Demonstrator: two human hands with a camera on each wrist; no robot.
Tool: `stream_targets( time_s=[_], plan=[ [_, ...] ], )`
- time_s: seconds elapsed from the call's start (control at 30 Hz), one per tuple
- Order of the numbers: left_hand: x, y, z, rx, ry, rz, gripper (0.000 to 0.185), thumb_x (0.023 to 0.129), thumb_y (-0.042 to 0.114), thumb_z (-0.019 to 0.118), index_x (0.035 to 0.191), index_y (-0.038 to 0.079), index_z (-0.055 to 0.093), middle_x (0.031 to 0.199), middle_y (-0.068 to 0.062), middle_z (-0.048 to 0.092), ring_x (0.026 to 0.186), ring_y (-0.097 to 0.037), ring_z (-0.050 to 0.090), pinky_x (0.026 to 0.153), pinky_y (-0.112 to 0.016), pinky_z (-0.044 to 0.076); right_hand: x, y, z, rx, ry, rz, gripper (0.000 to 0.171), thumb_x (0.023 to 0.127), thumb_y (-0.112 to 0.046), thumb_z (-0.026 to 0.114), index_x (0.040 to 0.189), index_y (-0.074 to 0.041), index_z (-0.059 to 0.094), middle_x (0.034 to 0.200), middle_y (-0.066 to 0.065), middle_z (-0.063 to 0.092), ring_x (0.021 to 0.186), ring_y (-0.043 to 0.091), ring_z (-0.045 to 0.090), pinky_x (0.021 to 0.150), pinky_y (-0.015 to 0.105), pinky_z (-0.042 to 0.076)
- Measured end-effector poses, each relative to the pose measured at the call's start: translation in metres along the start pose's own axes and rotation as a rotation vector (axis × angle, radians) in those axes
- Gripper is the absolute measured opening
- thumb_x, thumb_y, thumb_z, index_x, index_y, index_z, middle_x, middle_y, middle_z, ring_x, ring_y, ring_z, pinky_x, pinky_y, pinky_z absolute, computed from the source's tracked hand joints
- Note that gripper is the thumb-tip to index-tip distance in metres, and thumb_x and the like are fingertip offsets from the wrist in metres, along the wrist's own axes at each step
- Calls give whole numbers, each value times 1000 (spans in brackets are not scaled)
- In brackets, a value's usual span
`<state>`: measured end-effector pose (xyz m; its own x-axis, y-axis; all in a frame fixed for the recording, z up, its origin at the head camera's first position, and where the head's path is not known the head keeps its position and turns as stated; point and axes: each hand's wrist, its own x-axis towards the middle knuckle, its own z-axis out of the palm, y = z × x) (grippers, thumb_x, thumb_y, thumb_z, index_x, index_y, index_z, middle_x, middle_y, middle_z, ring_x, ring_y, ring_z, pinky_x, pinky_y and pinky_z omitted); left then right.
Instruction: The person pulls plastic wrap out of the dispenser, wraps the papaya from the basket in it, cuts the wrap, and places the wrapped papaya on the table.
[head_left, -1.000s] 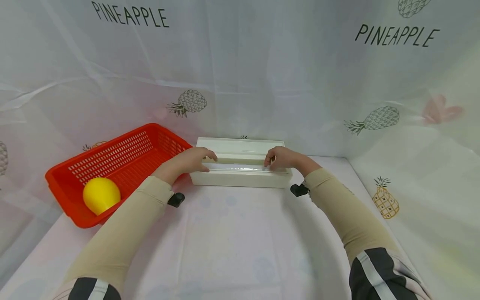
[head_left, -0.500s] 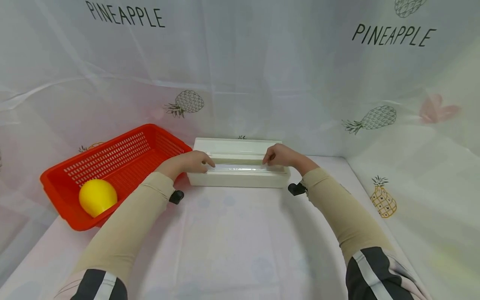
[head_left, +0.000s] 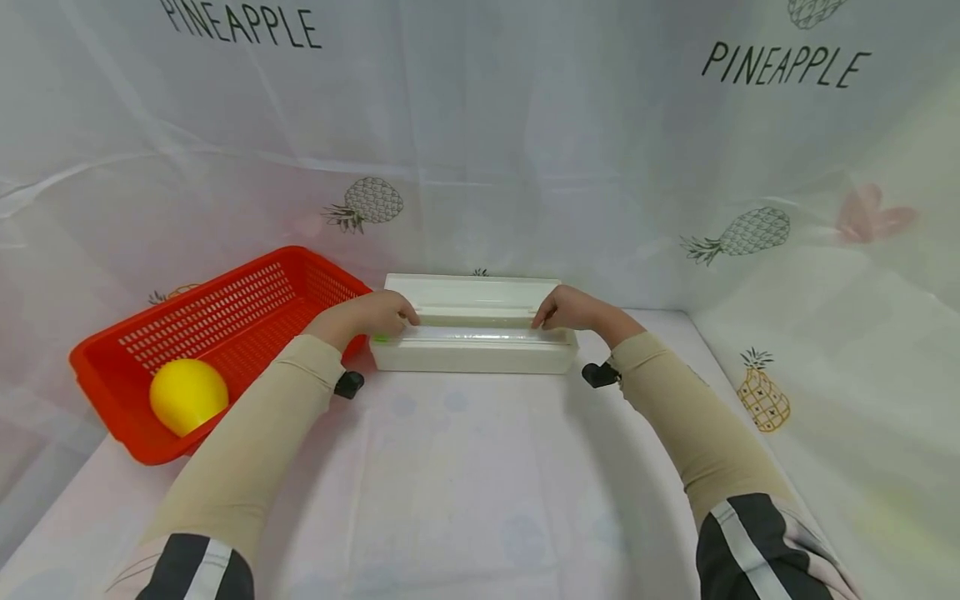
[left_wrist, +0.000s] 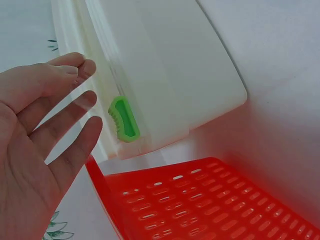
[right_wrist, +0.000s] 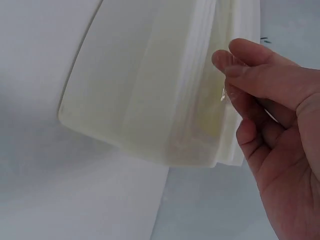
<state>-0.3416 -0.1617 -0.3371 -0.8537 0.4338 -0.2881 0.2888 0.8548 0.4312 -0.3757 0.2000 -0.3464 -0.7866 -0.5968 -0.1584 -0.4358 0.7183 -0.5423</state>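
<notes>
A long cream-white cling film dispenser box [head_left: 472,359] stands at the back of the table with its lid [head_left: 472,291] raised. Clear cling film [head_left: 480,333] shines along its opening. At the left end, my left hand [head_left: 371,317] pinches the film's edge between thumb and fingertips, the other fingers spread in the left wrist view. A green slide cutter [left_wrist: 125,121] sits at that end of the box. Over the right end, my right hand [head_left: 576,310] pinches the film, which glints at the fingertips in the right wrist view.
A red slotted plastic basket [head_left: 217,325] stands to the left, close against the box's left end, with a yellow ball-like object [head_left: 187,396] in it. A pineapple-print sheet [head_left: 480,167] hangs behind. The table [head_left: 465,483] has a pale cover.
My left thumb and fingers, spread apart a second ago, have come together on the film's edge. The green cutter now shows below the left hand. My right hand has barely moved.
</notes>
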Motion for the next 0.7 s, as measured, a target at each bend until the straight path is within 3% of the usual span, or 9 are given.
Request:
stream_targets(
  time_s=[0.13,0.3,0.5,0.7],
  plan=[
    [-1,-1,-2,-2,1,1,35,95,3,52,127,7,65,131,-17,55,118,-34,48,101,-45,44,-2,4,1,8,13,30,18,90,7,62,99,0,76,104,12,71,99,26,64,83,37,54],
    [-2,-1,-5,-34,-11,10,35,95,1,53,128,6,64,131,-20,54,119,-36,48,98,-44,46,-7,4,-1,94,20,106,25,94,10,52,105,3,73,108,16,69,100,29,64,75,36,57],
    [-3,-2,-10,-120,-25,16,36,96,-1,54,131,5,61,137,-20,52,114,-35,56,95,-42,49,-10,3,-6,145,47,83,35,90,20,42,104,8,71,107,21,68,101,33,64,81,36,56],
    [-1,-5,-12,-168,9,48,35,94,-2,56,128,7,62,136,-16,53,124,-35,48,98,-44,47,-15,1,-12,150,98,35,38,87,23,40,103,9,71,104,22,69,97,34,66,86,41,54]
  ],
)
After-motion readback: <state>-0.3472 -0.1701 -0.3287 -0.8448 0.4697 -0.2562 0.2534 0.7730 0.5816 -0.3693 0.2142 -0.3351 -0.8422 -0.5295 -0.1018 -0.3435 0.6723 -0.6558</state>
